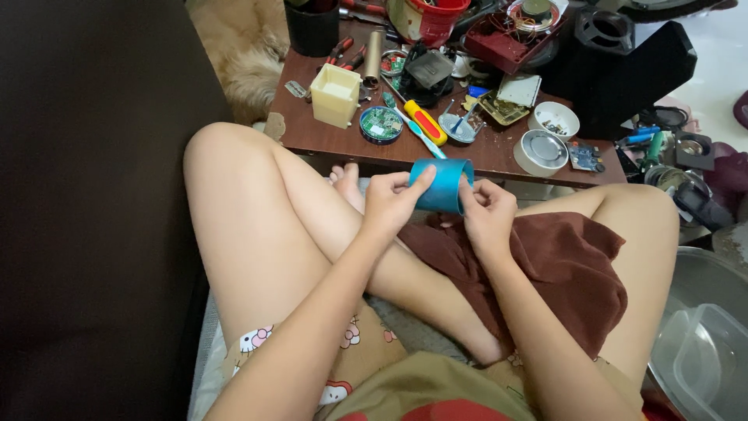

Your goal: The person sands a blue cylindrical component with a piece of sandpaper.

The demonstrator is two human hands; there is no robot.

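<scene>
A brown towel (569, 273) drapes the lap. Above it, the left hand (389, 204) and right hand (487, 212) both grip a blue cylindrical tube (442, 185), its axis running forward toward the cluttered wooden table (327, 140), open end facing away.

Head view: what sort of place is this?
Probably a home hobby corner: a person sits cross-legged holding a blue ring before a low wooden table cluttered with a screwdriver, a round circuit board and small parts.
</scene>
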